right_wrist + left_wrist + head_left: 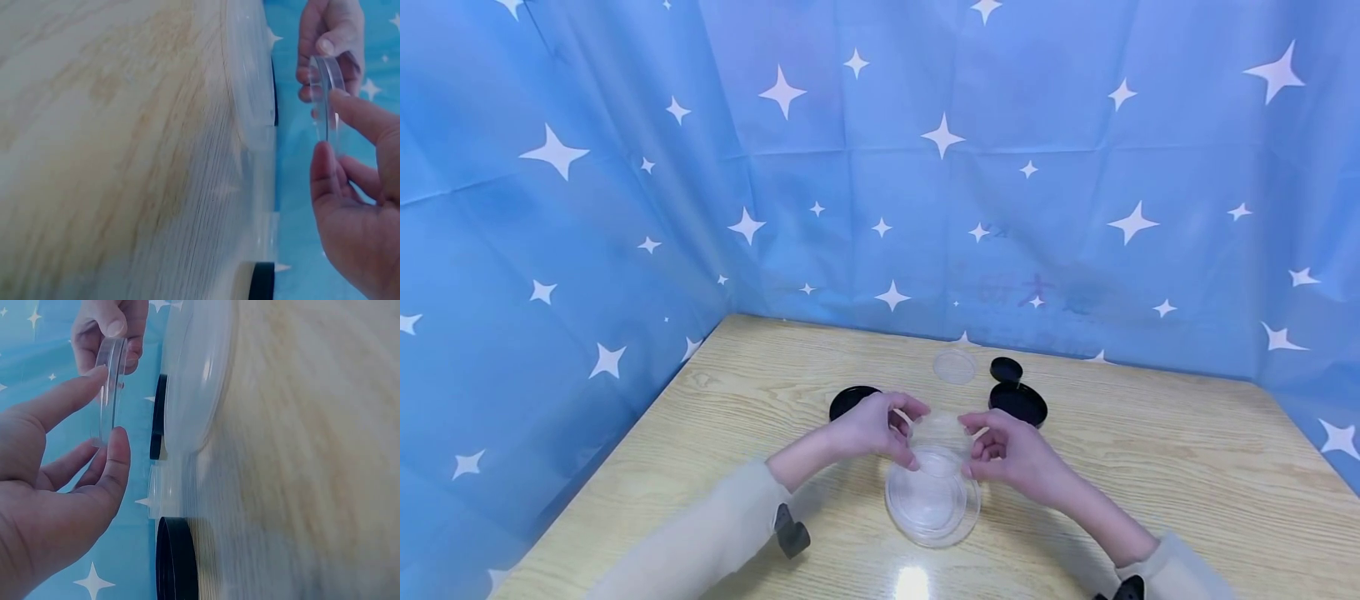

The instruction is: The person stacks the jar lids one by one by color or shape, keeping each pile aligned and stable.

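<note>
Between my two hands is a small, clear, shallow round plastic dish [940, 430], raised off the table. My left hand [874, 427] pinches its left rim between thumb and fingers. On the opposite rim, my right hand [1017, 452] pinches it the same way. Both wrist views show the dish edge-on, as a thin clear band [112, 384] with the fingertips at its edges. Just below the hands in the head view, larger clear round dishes [925, 525] lie stacked on the table. Whether the held dish is one piece or two nested ones, I cannot tell.
A black round dish [848, 402] lies behind my left hand, partly hidden by it. Behind my right hand are a larger black dish [1019, 405] and a smaller black one [1006, 369]. Another clear disc [955, 367] lies near the blue star-patterned curtain [1045, 183] along the wooden table's [1187, 467] back edge.
</note>
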